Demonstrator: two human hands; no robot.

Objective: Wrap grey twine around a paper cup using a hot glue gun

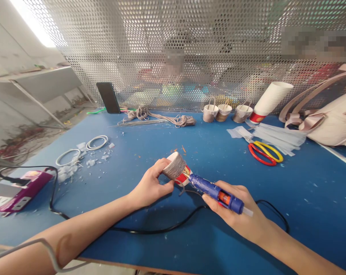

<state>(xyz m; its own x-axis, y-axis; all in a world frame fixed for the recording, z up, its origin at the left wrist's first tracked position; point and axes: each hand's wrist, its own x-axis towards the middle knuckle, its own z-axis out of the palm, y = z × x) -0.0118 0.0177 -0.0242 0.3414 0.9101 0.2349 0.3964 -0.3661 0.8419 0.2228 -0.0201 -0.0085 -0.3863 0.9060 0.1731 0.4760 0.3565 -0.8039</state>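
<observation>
A paper cup (175, 169), partly wrapped in grey-brown string, is held tilted above the blue table (124, 156), near the front and between the 2 hands. The left hand (152, 179) grips it from the side, fingers and thumb around the wrapped part. The right hand (235, 208) is closed around a blue glue gun (205, 186), whose nozzle meets the cup at the edge of the string, beside the bare red part; a clear glue stick pokes out of its back end. A loose string end hangs by the cup, and a black cable (158, 230) runs across the table below both hands. Farther back, 3 wrapped cups (211, 114) stand beside a leaning stack of paper cups (272, 99), with white strips (280, 136) and 2 overlapping loops (266, 153), red and yellow, in front. Bundled string (184, 121) lies near an upright phone (108, 98); 2 white rings (97, 142) and a purple power strip (26, 193) are at left.
</observation>
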